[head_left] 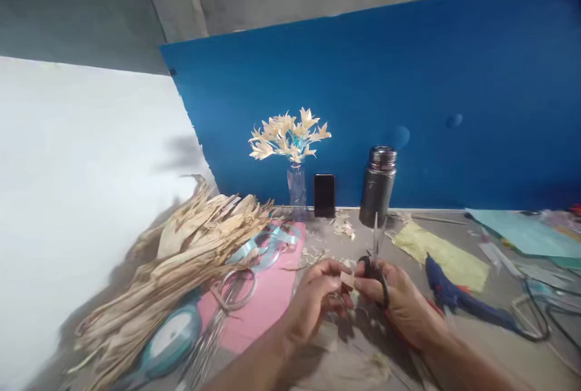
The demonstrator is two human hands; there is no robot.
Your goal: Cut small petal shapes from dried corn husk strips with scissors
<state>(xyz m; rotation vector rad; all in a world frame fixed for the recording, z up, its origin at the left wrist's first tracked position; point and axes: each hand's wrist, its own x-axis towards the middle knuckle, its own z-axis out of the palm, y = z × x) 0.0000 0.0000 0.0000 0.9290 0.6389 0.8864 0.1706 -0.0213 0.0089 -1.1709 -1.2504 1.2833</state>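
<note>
The left hand point(322, 291) is pinching a small piece point(347, 280) between thumb and fingertips, its grip pressed together; the piece is sitting between the two hands, above the worktop point(521, 348). It is showing as a flat, pale tan scrap, perhaps husk, though blur is softening its surface. The right hand point(402, 300) is closing its grip round the scissors point(376, 246), black loops at the fingers and slim metal blades pointing upward; one of its fingertips is lying at the edge of the piece.

On the left, the husks point(195, 252) are lying in a long heap, papery, creased and straw-coloured. Beside them, a glossy pale-blue ribbon point(272, 250) is curling over a smooth pink sheet point(267, 309), thin grey wires point(213, 336) are spreading in a bundle, and a rounded teal disc point(193, 324) is showing a white face whose small mark is too blurred to read.

At the back, cream flowers point(290, 132) with pointed petals are rising from a clear vase point(297, 188), near an upright black phone point(324, 195). A cylindrical dark metal flask point(376, 191) is standing farther right, before a flat blue board point(363, 94). A blue glue gun point(463, 299) is lying by a thin yellow sheet point(440, 253).
</note>
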